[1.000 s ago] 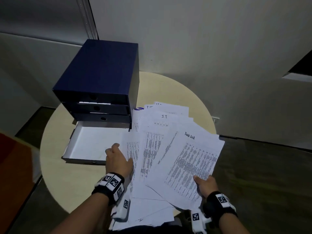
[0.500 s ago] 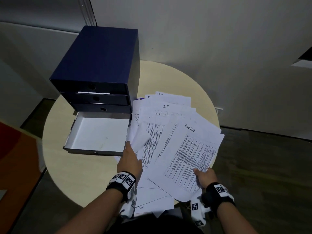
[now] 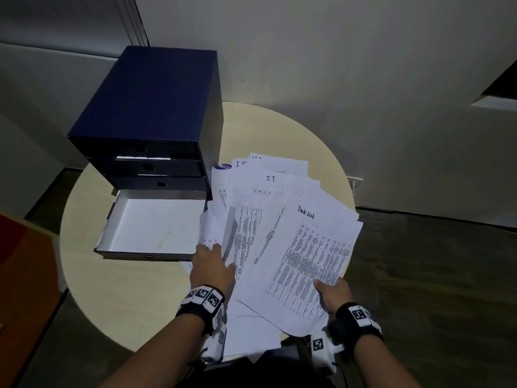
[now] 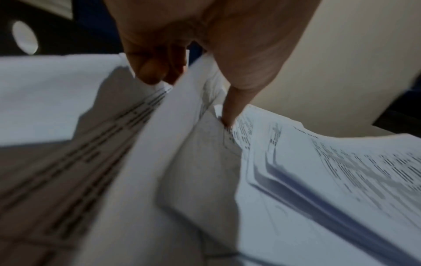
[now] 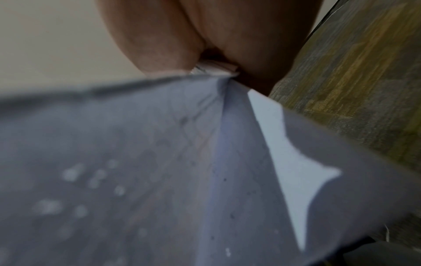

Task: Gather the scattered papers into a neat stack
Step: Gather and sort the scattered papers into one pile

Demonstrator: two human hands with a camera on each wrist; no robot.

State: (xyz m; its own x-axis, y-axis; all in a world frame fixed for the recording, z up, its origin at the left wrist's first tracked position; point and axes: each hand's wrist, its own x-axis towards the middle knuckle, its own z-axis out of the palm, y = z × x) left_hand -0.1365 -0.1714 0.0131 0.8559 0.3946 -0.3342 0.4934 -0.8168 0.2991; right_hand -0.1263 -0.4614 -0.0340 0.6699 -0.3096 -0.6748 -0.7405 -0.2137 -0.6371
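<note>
Several printed white papers [image 3: 268, 219] lie fanned across the right half of a round beige table [image 3: 112, 289]. On top is a sheet headed "Task List" [image 3: 310, 259]. My left hand [image 3: 214, 268] sits at the fan's left edge, where its fingers and thumb pinch a buckled sheet [image 3: 229, 233] that stands up in a fold. The left wrist view shows that fold [image 4: 173, 144] between the thumb and fingertips [image 4: 150, 72]. My right hand [image 3: 334, 292] grips the near right corner of the top sheets, thumb on top. The right wrist view shows paper [image 5: 159, 162] pinched there.
A dark blue drawer box [image 3: 151, 107] stands at the back left of the table. Its bottom drawer [image 3: 151, 228] is pulled out, white inside, right beside the papers. Some sheets [image 3: 251, 334] overhang the table's near edge. A wall stands close behind; carpet floor lies to the right.
My left hand has moved right from the drawer's front corner into the fan, pushing the left sheets inward so that one buckles up. The right hand has kept its grip.
</note>
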